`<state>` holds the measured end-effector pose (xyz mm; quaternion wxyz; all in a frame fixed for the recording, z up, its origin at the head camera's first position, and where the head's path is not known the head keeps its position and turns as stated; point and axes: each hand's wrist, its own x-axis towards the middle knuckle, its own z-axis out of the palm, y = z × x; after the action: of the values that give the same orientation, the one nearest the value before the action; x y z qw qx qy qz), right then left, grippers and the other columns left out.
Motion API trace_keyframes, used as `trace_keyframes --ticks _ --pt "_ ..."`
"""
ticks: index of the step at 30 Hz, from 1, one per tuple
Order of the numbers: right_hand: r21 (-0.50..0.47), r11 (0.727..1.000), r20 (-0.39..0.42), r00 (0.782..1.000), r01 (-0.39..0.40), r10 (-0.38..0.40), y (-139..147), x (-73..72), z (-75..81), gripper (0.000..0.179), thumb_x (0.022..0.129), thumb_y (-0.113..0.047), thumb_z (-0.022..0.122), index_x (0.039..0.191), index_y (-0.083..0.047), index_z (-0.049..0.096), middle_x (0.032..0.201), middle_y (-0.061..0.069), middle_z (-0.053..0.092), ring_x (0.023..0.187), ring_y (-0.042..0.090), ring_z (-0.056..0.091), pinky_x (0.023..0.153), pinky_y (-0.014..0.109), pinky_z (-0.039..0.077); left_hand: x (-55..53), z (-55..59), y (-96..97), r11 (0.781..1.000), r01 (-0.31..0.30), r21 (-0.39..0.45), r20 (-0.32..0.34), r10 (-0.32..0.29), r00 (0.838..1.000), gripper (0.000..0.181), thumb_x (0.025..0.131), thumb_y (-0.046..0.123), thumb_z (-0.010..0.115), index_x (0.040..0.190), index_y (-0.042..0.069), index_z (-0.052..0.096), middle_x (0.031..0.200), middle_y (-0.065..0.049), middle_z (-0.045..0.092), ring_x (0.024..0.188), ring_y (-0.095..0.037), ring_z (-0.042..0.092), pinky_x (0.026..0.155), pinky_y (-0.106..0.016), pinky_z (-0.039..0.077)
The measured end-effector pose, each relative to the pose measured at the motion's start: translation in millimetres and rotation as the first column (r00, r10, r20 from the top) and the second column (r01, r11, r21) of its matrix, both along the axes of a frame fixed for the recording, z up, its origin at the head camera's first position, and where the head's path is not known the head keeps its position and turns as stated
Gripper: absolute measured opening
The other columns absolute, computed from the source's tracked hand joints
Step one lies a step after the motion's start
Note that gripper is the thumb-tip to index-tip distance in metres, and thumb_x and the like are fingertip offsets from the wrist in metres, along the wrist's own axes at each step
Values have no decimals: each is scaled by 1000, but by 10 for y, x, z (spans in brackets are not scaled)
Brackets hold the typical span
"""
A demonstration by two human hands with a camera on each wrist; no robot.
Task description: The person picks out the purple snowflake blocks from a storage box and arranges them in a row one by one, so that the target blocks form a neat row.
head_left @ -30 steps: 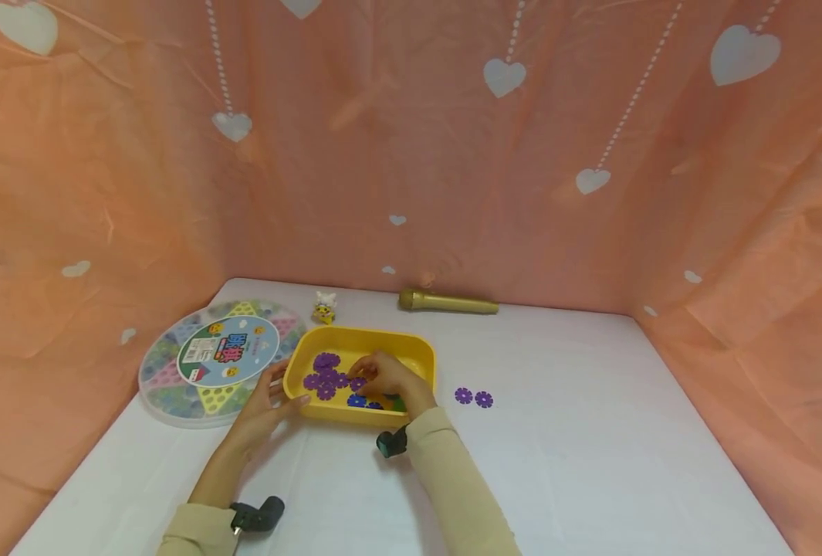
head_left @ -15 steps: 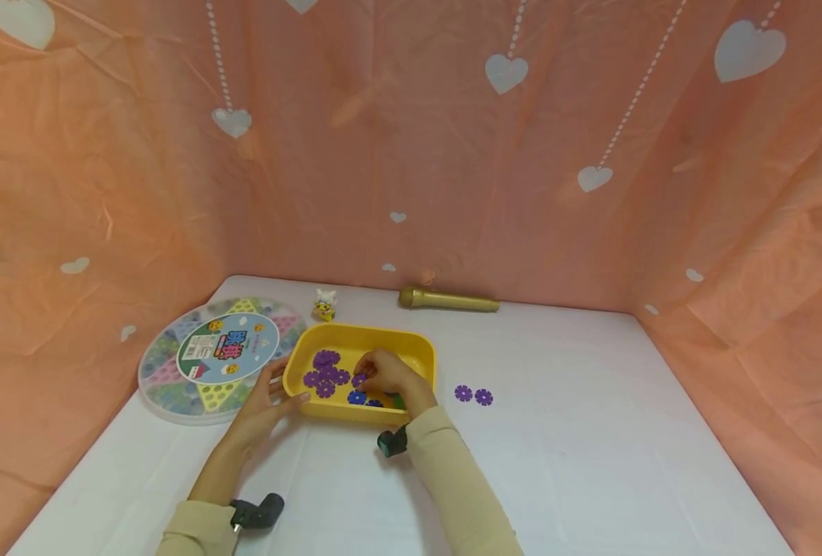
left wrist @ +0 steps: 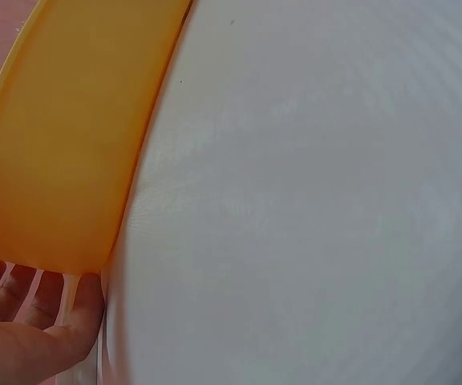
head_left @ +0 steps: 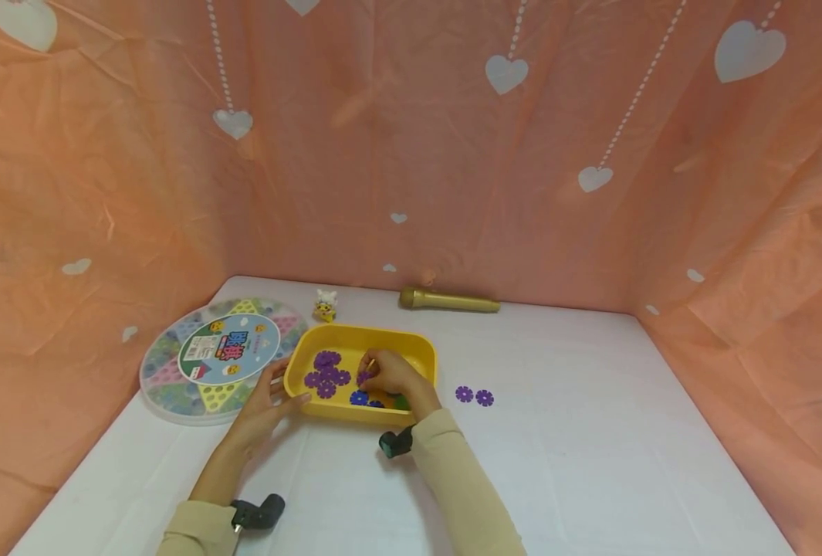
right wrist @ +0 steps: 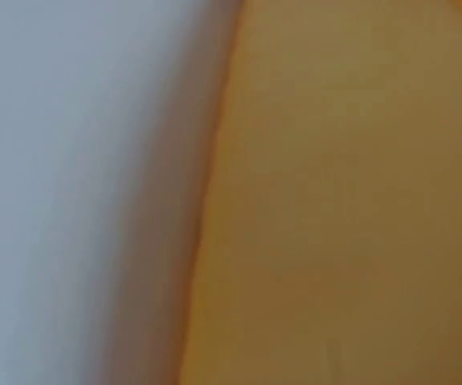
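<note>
- A shallow tray [head_left: 362,415], apparently of smooth yellow plastic, sits left of centre on a white tabletop [head_left: 591,440]; it is rectangular, with rounded corners and a thin rim.
- The left hand [head_left: 261,409] holds the tray's left end in a loose, half-open grip, its thumb at the near corner of the rim and its fingers spread against the outer end wall.
- The right hand [head_left: 395,376] dips inside the tray, thumb and fingertips closed in a pinch on a small purple disc [head_left: 364,378], which is partly hidden by the fingers.
- To the left of that pinch, flat purple discs [head_left: 326,374] with notched, petal-like edges lie heaped and overlapping on the tray floor.
- Nearer the front wall are blue discs [head_left: 358,398] of similar shape and something green [head_left: 401,402], mostly covered by the right hand.
- Two loose purple discs [head_left: 474,396] lie flat, side by side, on the tabletop to the right of the tray.
- Left of the tray is a wide, round, clear-topped game box [head_left: 230,347] with a glossy oval label.
- Behind stand a small white-and-yellow figurine [head_left: 325,306] and, lying down, a gold microphone [head_left: 450,301].
- Creased peach cloth [head_left: 438,170] printed with white hearts surrounds the back and sides.
</note>
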<state>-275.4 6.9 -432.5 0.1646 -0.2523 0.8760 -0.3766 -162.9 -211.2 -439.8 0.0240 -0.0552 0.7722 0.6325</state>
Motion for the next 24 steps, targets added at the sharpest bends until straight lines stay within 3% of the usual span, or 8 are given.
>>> trace_keyframes --ticks 4,7,14,19,21,24 --pt "-176 982 89 995 68 -53 70 15 29 14 84 -13 69 96 -11 63 87 1 63 76 15 57 72 24 52 4 -20 15 1000 5 9 -7 -5 1000 78 86 13 65 147 10 15 150 -19 19 133 -41 24 107 -55 27" --pt "-284 955 100 993 91 -64 135 32 97 16 86 -12 66 102 -7 65 89 3 66 76 14 59 74 28 54 15 -23 21 1000 8 15 -10 -8 1000 79 86 13 65 147 9 14 150 -19 19 133 -41 24 107 -55 27" --pt "-471 865 117 984 174 -134 384 221 561 23 89 -3 60 109 9 62 97 23 66 82 29 67 77 38 56 27 -7 17 1000 8 14 -22 -8 1000 81 86 13 65 147 8 13 149 -21 19 133 -42 24 108 -55 27" --pt "-557 804 88 977 208 -192 644 61 502 27 88 1 60 114 8 60 94 21 62 74 18 67 70 31 57 22 6 8 1000 15 15 -20 -15 1000 82 86 14 65 148 8 11 150 -21 17 133 -41 23 107 -54 28" --pt "-561 799 70 974 217 -215 763 13 476 27 88 1 60 115 6 60 96 20 62 76 17 66 70 29 57 14 8 4 1000 15 12 -15 -15 1000 83 86 15 66 148 8 11 150 -21 17 133 -41 23 107 -54 28" --pt "-533 815 48 969 229 -242 953 -1 483 29 87 2 60 116 5 60 101 21 61 81 19 66 74 31 56 6 15 6 1000 16 -7 -13 -16 1000 83 86 16 65 148 8 10 150 -21 16 134 -41 23 107 -54 28"
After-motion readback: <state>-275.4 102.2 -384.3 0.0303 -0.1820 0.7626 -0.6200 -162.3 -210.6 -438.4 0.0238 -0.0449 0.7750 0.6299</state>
